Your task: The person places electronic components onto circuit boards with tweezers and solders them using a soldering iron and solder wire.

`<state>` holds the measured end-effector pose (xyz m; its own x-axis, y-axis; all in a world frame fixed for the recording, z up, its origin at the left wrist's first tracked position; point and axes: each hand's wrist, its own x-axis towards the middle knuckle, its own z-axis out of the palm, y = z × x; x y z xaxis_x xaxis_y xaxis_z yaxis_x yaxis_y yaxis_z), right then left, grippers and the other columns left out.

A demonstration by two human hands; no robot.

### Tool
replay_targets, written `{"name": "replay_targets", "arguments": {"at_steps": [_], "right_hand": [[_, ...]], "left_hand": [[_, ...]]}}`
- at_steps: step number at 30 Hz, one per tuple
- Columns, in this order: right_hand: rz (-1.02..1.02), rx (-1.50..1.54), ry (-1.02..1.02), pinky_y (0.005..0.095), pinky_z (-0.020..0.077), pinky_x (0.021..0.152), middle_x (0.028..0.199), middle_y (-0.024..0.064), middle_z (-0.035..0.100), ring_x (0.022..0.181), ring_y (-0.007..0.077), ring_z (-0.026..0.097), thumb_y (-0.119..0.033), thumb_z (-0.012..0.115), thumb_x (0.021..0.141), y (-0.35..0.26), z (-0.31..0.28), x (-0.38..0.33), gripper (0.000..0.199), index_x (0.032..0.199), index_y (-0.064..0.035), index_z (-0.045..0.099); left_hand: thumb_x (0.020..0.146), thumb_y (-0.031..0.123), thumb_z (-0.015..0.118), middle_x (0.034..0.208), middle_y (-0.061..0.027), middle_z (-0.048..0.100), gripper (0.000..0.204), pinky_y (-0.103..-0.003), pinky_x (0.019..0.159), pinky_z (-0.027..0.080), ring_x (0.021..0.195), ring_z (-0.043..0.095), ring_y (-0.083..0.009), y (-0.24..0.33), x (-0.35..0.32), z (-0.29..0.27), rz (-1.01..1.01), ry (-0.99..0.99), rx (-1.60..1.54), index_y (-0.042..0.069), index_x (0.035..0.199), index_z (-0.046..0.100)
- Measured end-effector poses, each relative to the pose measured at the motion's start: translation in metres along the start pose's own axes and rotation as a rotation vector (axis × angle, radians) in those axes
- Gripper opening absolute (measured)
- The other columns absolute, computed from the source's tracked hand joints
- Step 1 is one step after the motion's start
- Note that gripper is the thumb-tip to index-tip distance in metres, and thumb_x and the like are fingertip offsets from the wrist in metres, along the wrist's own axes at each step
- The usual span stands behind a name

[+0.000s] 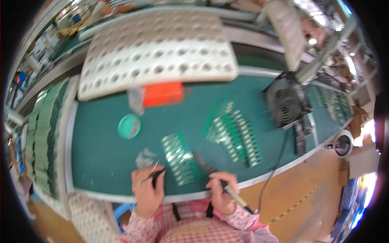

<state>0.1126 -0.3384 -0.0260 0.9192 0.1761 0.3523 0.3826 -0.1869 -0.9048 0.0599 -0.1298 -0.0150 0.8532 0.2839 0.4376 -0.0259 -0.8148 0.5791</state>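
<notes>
Near the front edge, my left hand (148, 188) is closed round a thin, dark tool (157, 173) that looks like tweezers; blur hides its tips. My right hand (223, 192) grips a soldering iron (235, 195) with a pale handle, its dark tapered front slanting up and to the left. Between the hands lies a green circuit board panel (178, 158) with rows of shiny pads. The iron's tip is close to this panel's right side; I cannot tell if it touches. Small silvery parts (146, 158) lie in a pile just beyond my left hand.
More green panels (233, 133) overlap to the right, before a black fan (285, 101) with a cord. A round green-rimmed dish (129, 126) and an orange-red packet (163, 94) lie farther back. A white dimpled tray (158, 52) spans the back; stacked boards (44, 137) line the left.
</notes>
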Motion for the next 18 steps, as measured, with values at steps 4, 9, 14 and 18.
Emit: {"name": "replay_targets", "arguments": {"at_steps": [4,9,14,18], "right_hand": [[0.005,0.013,-0.059,0.0262,0.0489,0.059,0.084,0.0119,0.064,0.064,0.0138,0.063,0.003,0.057,0.093,-0.006,-0.001,-0.002,0.013,0.107,0.0009,0.059],[0.034,0.054,0.001,0.0307,0.0493,0.059,0.076,0.0088,0.066,0.063,0.0177,0.063,0.003,0.065,0.09,-0.006,0.002,-0.001,0.018,0.107,-0.0032,0.064],[0.031,0.029,0.016,0.0299,0.0492,0.06,0.075,0.0084,0.064,0.064,0.0164,0.063,-0.001,0.061,0.094,0.001,-0.004,0.002,0.016,0.11,-0.0018,0.058],[0.038,0.018,0.003,0.0296,0.0492,0.061,0.07,0.0083,0.065,0.06,0.0169,0.063,-0.007,0.061,0.097,0.001,-0.002,0.003,0.014,0.11,-0.0025,0.057]], "left_hand": [[0.081,-0.002,0.071,0.098,-0.0077,0.069,0.018,-0.039,0.083,0.044,0.09,0.064,-0.027,0.004,-0.008,-0.003,-0.057,-0.001,-0.017,0.003,0.098,0.066],[0.082,-0.003,0.07,0.1,-0.0081,0.07,0.016,-0.039,0.084,0.044,0.09,0.064,-0.0282,0.004,-0.001,0.0,-0.053,0.023,-0.013,0.003,0.096,0.066],[0.081,-0.002,0.072,0.101,-0.0057,0.071,0.016,-0.038,0.085,0.043,0.09,0.064,-0.0272,0.005,0.007,0.008,-0.033,0.022,-0.053,0.004,0.095,0.067],[0.08,-0.001,0.074,0.099,-0.0046,0.071,0.019,-0.037,0.084,0.042,0.088,0.065,-0.0246,0.0,0.004,0.007,-0.033,0.014,-0.027,0.005,0.097,0.068]]}}
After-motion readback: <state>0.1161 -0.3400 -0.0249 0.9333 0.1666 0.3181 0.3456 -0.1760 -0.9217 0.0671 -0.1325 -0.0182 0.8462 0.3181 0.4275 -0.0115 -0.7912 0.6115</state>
